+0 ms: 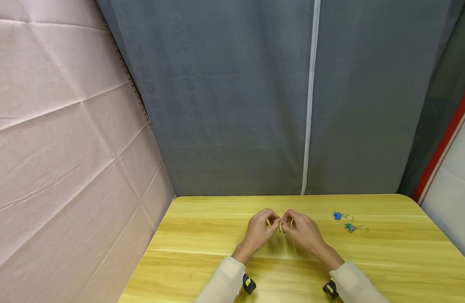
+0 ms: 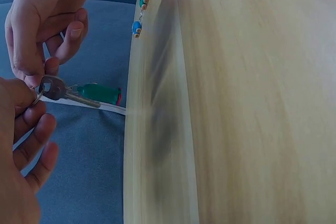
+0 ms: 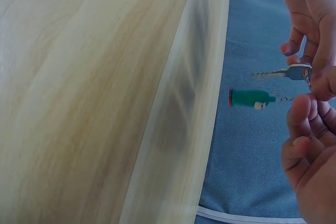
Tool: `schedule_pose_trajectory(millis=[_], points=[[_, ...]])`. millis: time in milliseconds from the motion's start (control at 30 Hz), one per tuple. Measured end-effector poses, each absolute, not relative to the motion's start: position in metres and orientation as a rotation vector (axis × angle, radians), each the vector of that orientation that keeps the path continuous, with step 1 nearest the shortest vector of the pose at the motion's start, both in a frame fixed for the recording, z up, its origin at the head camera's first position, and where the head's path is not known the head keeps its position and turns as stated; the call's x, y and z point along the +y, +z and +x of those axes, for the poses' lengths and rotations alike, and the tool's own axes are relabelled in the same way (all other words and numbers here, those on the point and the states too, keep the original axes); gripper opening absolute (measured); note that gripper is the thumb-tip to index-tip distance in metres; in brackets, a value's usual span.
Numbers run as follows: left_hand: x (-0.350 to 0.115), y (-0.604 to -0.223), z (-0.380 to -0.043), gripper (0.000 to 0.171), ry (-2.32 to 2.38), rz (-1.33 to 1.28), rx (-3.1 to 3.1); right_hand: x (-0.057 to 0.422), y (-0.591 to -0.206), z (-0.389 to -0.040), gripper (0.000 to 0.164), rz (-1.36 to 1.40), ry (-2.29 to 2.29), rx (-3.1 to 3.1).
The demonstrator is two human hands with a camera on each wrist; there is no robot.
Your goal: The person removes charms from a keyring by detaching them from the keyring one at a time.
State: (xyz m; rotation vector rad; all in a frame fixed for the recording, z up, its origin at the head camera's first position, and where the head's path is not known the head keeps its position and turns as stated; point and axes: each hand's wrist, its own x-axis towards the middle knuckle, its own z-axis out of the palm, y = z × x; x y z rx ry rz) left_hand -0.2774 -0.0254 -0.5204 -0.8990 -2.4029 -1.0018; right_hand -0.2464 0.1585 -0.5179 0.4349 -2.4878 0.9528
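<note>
Both hands meet above the middle of the table. My left hand (image 1: pixel 258 232) pinches a split key ring (image 2: pixel 39 96) between thumb and fingertips. Facing it, my right hand (image 1: pixel 305 231) has its thumb and fingertips pinched on the same ring. A metal key (image 2: pixel 55 88) hangs from the ring, seen also as the key (image 3: pixel 297 72) in the right wrist view. Beside it dangles a green bottle-shaped charm (image 3: pixel 244 97) with a red end, on a short chain. Fingertips hide part of the ring, and the key is very small in the head view.
On the right of the wooden table (image 1: pixel 194 240) lie a blue charm keychain (image 1: pixel 337 215) and a multicoloured charm keychain (image 1: pixel 350 227), each with a ring. A grey curtain (image 1: pixel 232 105) hangs behind the table, and pale fabric (image 1: pixel 66 147) stands at the left.
</note>
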Motion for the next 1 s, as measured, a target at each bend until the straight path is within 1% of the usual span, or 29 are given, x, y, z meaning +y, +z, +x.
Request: schedule_pose_trajectory(millis=[567, 900, 1000], points=[[-0.0285, -0.5196, -0.278, 0.007, -0.996, -0.862, -2.394, 0.1599, -0.5159, -0.2434, 0.019, 0.502, 1.005, -2.44], [-0.0301, -0.518, -0.278, 0.006, -1.066, -0.86, -2.387, 0.1596, -0.517, -0.2447, 0.012, 0.453, 1.008, -2.472], [-0.0301, -0.5188, -0.2786, 0.006, -1.076, -0.865, -2.388, 0.1587, -0.5165, -0.2448, 0.013, 0.442, 1.015, -2.476]])
